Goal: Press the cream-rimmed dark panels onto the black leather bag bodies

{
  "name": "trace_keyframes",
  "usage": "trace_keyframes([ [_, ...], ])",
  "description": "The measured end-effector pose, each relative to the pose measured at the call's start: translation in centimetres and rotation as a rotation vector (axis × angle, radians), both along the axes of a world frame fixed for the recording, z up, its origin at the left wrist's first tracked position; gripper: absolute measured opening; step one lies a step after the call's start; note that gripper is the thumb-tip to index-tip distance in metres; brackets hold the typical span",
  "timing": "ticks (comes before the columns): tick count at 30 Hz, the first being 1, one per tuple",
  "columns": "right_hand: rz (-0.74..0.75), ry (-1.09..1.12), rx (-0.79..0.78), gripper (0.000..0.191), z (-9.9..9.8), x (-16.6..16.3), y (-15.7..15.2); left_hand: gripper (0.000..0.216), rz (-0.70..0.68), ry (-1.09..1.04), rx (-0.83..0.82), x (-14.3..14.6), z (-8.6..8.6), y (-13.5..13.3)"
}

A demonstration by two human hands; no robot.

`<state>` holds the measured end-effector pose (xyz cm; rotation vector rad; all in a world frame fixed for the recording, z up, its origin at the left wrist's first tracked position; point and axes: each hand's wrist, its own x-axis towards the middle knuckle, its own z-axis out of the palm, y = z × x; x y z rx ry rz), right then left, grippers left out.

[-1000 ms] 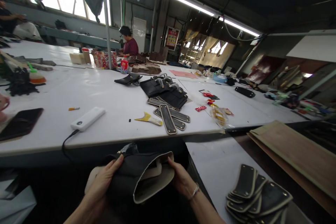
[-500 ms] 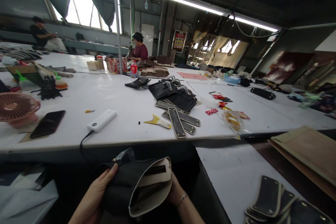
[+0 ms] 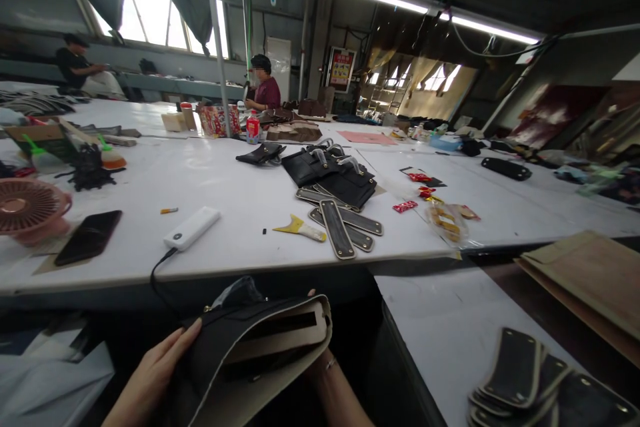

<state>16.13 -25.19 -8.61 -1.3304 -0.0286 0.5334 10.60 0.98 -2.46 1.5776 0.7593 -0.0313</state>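
A black bag body (image 3: 213, 343) is held low, below the table edge, with its pale-lined open mouth tipped toward me. A handle wrapped in clear plastic (image 3: 237, 291) lies along its far side. My left hand (image 3: 163, 360) grips the left side, thumb along the outside. Most of my right hand (image 3: 320, 361) is hidden behind the right side of the bag; a fingertip shows above the rim. Beyond, on the table, are several black strap pieces with pale edges (image 3: 337, 230) and finished-looking black bags (image 3: 325, 173).
On the white table (image 3: 240, 193) are a white power bank (image 3: 193, 228) with a cable, a phone (image 3: 89, 237), a pink fan (image 3: 33, 207) and a yellow-tipped scraper (image 3: 300, 228). Stacked strap pieces (image 3: 513, 367) lie at lower right. Two people sit farther back.
The bag has turned and tilted, so its mouth opens wider toward me. My left hand has shifted left and slightly down; my right hand stays behind the bag.
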Motion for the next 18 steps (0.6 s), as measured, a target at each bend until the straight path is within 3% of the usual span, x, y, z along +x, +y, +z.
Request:
trace_keyframes([
  [7, 0.027, 0.009, 0.046, 0.031, -0.2, 0.0, 0.4, 0.020, -0.087, 0.069, 0.035, 0.9, -0.1, 0.9],
  [15, 0.040, 0.010, 0.073, 0.035, -2.5, 0.3, 1.4, 0.028, -0.304, -0.050, 0.469, 1.5, -1.2, 2.7],
  [18, 0.039, -0.020, 0.066, 0.041, -4.0, 0.5, 1.5, 0.028, -0.227, -0.090, 0.287, 1.8, -1.8, 2.5],
])
